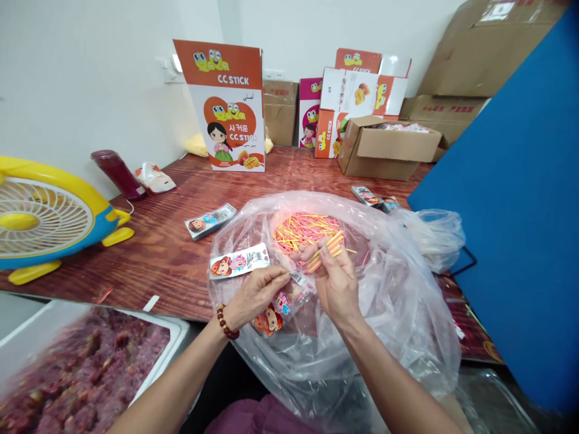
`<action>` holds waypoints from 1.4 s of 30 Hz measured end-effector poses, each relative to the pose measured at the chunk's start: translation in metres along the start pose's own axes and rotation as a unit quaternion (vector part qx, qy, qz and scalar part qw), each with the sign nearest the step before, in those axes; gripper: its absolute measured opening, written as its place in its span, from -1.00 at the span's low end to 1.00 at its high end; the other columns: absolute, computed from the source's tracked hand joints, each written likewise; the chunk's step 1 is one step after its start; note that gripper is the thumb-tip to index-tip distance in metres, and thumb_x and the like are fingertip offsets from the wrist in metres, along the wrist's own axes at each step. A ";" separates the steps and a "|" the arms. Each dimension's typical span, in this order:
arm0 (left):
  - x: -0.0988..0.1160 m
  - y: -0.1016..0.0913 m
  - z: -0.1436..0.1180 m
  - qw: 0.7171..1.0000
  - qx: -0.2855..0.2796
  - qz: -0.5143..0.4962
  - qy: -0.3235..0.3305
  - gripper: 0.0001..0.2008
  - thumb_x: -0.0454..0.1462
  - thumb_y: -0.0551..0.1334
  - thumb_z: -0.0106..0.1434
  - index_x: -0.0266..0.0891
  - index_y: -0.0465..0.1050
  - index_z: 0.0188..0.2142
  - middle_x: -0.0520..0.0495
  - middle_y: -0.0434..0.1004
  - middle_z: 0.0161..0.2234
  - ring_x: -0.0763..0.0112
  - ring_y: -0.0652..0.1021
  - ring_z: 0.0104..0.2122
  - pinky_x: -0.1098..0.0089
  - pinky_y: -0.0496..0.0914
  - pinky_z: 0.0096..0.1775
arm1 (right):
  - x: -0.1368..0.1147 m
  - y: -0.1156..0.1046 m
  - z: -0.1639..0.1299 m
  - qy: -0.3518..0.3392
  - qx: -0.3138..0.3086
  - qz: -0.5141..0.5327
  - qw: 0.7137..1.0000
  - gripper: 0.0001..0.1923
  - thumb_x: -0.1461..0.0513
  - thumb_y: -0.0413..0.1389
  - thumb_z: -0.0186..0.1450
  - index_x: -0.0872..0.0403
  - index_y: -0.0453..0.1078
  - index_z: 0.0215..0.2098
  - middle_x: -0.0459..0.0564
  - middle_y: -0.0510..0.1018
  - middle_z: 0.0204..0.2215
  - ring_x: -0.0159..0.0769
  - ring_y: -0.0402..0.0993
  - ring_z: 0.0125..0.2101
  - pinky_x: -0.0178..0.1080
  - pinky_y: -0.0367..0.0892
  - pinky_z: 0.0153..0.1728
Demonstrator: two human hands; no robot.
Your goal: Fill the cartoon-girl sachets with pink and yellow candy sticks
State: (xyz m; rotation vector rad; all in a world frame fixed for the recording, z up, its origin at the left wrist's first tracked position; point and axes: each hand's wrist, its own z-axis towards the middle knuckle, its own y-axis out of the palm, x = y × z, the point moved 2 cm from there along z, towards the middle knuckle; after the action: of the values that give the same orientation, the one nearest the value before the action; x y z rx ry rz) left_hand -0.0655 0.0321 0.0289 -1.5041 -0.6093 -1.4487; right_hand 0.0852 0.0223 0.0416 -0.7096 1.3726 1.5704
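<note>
Pinching a bundle of sticks (326, 248) in right hand (337, 283) over the open bag (398, 301) on the desk (172, 253), left hand (256, 293) steadying a small packet (283, 301) beside it for loading.

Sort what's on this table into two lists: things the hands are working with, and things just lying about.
In use:
left hand, holding a small printed packet
right hand, gripping a bunch of sticks
clear plastic bag with the stick pile

Lying about:
yellow fan
dark red bottle
CC Stick display box
open cardboard box
tray of reddish bits
</note>
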 end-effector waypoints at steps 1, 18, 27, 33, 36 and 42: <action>-0.001 0.000 0.000 1.000 0.004 -0.003 0.000 -0.66 -0.13 0.12 0.33 -0.26 0.36 -0.51 0.04 0.39 -0.54 0.48 0.36 -0.51 0.48 0.25 -0.42 | 0.003 -0.002 -0.001 0.002 0.002 -0.015 1.000 -0.85 0.08 0.07 0.33 -0.03 0.38 -0.25 -0.05 0.59 -0.35 -0.18 0.54 -0.17 -0.09 0.40 -0.06; -0.010 0.000 0.018 0.984 0.050 -0.169 -0.037 -0.69 -0.06 0.28 0.21 -0.30 0.45 -0.36 0.04 0.38 -0.45 0.50 0.34 -0.45 0.45 0.26 -0.35 | -0.006 -0.005 0.017 0.005 -0.123 -0.155 0.980 -0.72 0.07 0.04 0.38 -0.06 0.41 0.00 -0.01 0.54 0.02 -0.23 0.45 0.04 -0.06 0.23 0.16; -0.016 -0.008 0.024 0.978 0.117 -0.175 0.009 -0.70 -0.10 0.24 0.26 -0.32 0.49 -0.39 0.04 0.39 -0.46 0.50 0.33 -0.45 0.47 0.25 -0.36 | -0.017 -0.019 0.031 -0.013 -0.239 -0.319 0.917 -0.61 0.12 0.14 0.32 -0.08 0.36 0.11 0.00 0.51 0.06 -0.20 0.42 0.04 -0.08 0.27 0.09; -0.008 -0.009 0.019 0.976 0.167 -0.132 0.044 -0.74 -0.13 0.24 0.26 -0.28 0.58 -0.31 -0.08 0.55 -0.31 0.36 0.48 -0.30 0.39 0.35 -0.20 | -0.017 -0.016 0.030 -0.067 -0.196 -0.355 0.911 -0.85 0.17 0.17 0.29 0.04 0.45 -0.42 -0.11 0.50 -0.44 -0.32 0.40 -0.39 -0.27 0.28 -0.28; -0.001 -0.009 0.018 0.973 0.189 -0.109 0.073 -0.78 -0.17 0.24 0.25 -0.25 0.60 -0.28 -0.09 0.58 -0.25 0.31 0.51 -0.21 0.36 0.36 -0.11 | -0.019 -0.014 0.034 -0.065 -0.196 -0.327 0.922 -0.85 0.19 0.19 0.26 0.04 0.42 -0.45 -0.12 0.50 -0.43 -0.32 0.40 -0.37 -0.27 0.27 -0.27; 0.002 -0.014 0.022 0.970 0.180 -0.163 0.021 -0.75 -0.13 0.29 0.20 -0.27 0.62 -0.32 -0.06 0.60 -0.37 0.33 0.52 -0.31 0.37 0.37 -0.21 | -0.018 -0.015 0.046 0.007 -0.188 -0.282 0.941 -0.86 0.19 0.21 0.20 0.06 0.42 -0.48 -0.12 0.53 -0.48 -0.35 0.42 -0.42 -0.30 0.29 -0.33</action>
State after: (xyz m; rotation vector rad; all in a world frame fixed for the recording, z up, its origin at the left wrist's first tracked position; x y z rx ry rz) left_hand -0.0666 0.0570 0.0374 -1.1215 -1.0702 -1.5084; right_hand 0.1123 0.0621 0.0607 -1.2233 0.7725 1.3587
